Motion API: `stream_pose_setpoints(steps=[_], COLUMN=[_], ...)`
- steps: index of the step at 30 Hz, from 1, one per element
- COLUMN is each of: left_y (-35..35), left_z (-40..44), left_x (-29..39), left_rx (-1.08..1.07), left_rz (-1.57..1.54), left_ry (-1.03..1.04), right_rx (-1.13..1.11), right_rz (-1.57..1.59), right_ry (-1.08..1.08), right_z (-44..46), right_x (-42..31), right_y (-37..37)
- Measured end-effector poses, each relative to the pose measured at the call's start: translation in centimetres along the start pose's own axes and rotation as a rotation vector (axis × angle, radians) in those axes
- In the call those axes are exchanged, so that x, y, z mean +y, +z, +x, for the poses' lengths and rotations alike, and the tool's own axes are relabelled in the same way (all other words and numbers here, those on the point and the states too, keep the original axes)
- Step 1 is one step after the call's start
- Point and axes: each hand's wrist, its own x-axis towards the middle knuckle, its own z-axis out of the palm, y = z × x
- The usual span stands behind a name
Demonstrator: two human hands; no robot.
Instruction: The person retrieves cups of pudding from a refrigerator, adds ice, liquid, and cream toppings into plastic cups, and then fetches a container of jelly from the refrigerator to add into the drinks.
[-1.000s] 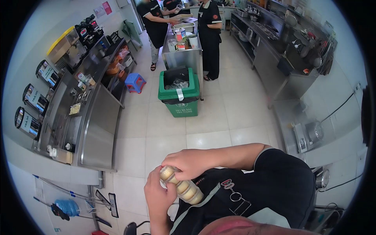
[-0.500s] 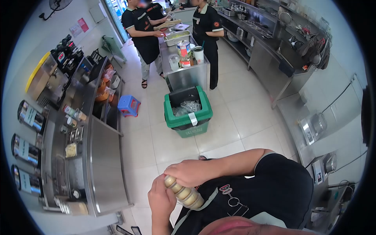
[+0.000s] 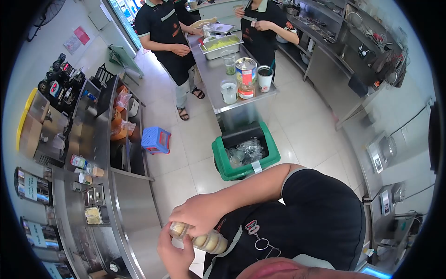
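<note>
Close to my chest, both hands hold a column of small clear tubs [image 3: 210, 242] with pale yellow contents. The column slants from my apron up to the left. My right hand [image 3: 200, 215] reaches across from the right and closes over its upper part, hiding some of it. My left hand [image 3: 174, 251] grips the upper end from the left, its thumb against the side. Between the hands, the end tub [image 3: 178, 229] sits at an angle to the others. Whether it is fully apart from them, I cannot tell.
A green bin [image 3: 246, 158] with clear plastic waste stands ahead, before a steel table [image 3: 209, 86] with cups, a large can [image 3: 245, 72] and a tray of green food [image 3: 223, 46]. Two people stand beside it. A steel counter [image 3: 132, 204] runs along the left, a blue stool [image 3: 156, 139] near it.
My view has shifted right and nearer the table. The tubs and hands are lower left in view, and the end tub is now angled from the column. The people's arms have moved.
</note>
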Motion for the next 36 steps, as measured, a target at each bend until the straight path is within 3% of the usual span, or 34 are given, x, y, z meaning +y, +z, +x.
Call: stream_pose_setpoints(steps=[3,7,15,21,24,27,30,31,32,34,36], left_y=[-2.5,-4.0,-8.6,-10.2,-9.9,-8.8,-5.7,-3.7,-2.7,-1.2,0.4], left_z=[6.2,14.5,30.1,38.5,41.9,46.3,51.0,52.0,53.0,55.0,57.0], left_x=[-0.6,-4.9,-17.6,-22.6,-24.5,-23.9,-23.6,-24.1,-24.2,-22.7,-21.2], left_rx=[-0.134,-0.263,-0.398,-0.447,-0.403,-0.419,-0.473,-0.49,-0.494,-0.527,-0.537], left_rz=[0.045,0.061,0.132,0.047,-0.073,-0.183,-0.403,-0.567,-0.559,-0.502,-0.488], left_ry=[-0.11,-0.07,0.352,0.376,0.54,0.595,0.53,0.394,0.402,0.221,0.214], right_rx=[-0.029,0.03,0.248,0.388,0.612,0.64,0.607,0.615,0.653,0.709,0.673], right_rz=[0.043,0.076,-0.027,0.022,0.073,0.043,0.064,0.062,0.057,0.063,0.089], right_ry=[0.002,0.011,0.179,0.358,0.2,0.258,0.23,0.226,0.259,0.283,0.31], right_z=[4.2,9.5,22.9,28.4,29.1,29.4,29.3,29.3,29.3,28.7,27.4], right_x=[3.7,9.2,14.1,16.0,18.6,20.4,23.5,24.2,24.9,26.6,28.5], right_y=[-2.6,-5.4,-9.5,-12.3,-13.0,-15.3,-18.3,-19.2,-20.0,-22.2,-24.7])
